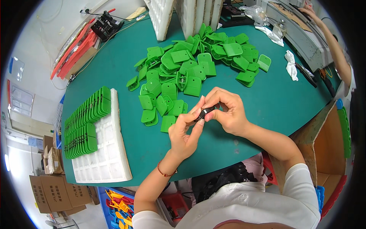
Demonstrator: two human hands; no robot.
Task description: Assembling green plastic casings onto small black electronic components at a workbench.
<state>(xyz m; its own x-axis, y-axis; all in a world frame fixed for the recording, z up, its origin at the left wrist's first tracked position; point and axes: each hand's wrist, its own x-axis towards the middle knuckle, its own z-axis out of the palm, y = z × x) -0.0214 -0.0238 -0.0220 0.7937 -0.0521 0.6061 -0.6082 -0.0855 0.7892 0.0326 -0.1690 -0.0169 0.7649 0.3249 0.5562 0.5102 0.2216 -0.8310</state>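
Observation:
Over the table, my left hand [184, 133] and my right hand [230, 111] meet at a small black part [206, 113] with a shiny light band. Fingertips and thumbs of both hands pinch it, and they partly cover it, so its exact kind cannot be made out. Just beyond my hands lies a loose heap of green plastic clips [192, 86], some closed and some lying as flat halves. To the left, a white foam tray [108, 152] carries rows of green clips [89, 108] standing on edge, with dark parts along them.
White foam slabs [190, 19] stand at the table's far edge. A black device [106, 26] and red strips [76, 49] lie far left. Crumpled white cloths [291, 65] and a grey machine [301, 34] are far right, near another person's arm [331, 42]. Cardboard boxes [320, 141] stand right.

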